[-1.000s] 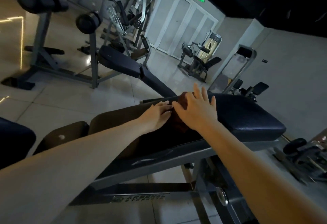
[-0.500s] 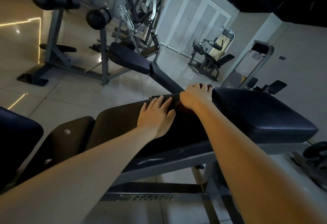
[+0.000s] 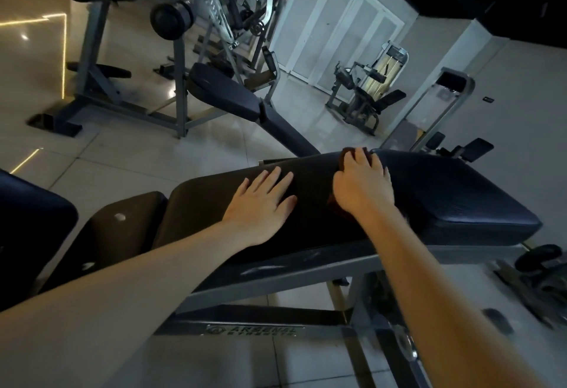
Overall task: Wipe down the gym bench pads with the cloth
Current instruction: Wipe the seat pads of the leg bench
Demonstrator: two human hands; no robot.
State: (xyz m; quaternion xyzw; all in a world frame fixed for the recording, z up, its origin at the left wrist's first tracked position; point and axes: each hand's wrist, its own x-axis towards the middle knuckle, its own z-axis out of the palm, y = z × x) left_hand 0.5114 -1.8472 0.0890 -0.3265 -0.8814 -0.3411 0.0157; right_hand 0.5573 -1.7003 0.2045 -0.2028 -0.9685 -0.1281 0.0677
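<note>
Since a second ago the left hand has drawn away from the cloth. The right hand, flat back then, has bent its fingers over it. Half a second ago it sat much the same at the far edge.

By my count there are two hands, one cloth and three pads on the near frame. The cloth is dark red and lies on the long brown pad, right at the gap to the dark blue seat pad. A bit of it shows past the fingertips at twelve o'clock and a bit beside the wrist at seven o'clock. The rest is hidden under the palm. The right hand grips it, fingers curled down at the pad's far edge.

The left hand lies wide and flat on the long brown pad, fingers spread, holding nothing. It is at nine o'clock of the right hand and clear of it. The seat pad runs off at three o'clock. A short brown pad with a pale spot sits at eight o'clock of the left hand. The grey frame below bears the word ARSENAL.

Farther off at eleven o'clock another padded machine stands on the tiled floor. White double doors are at one o'clock.
</note>
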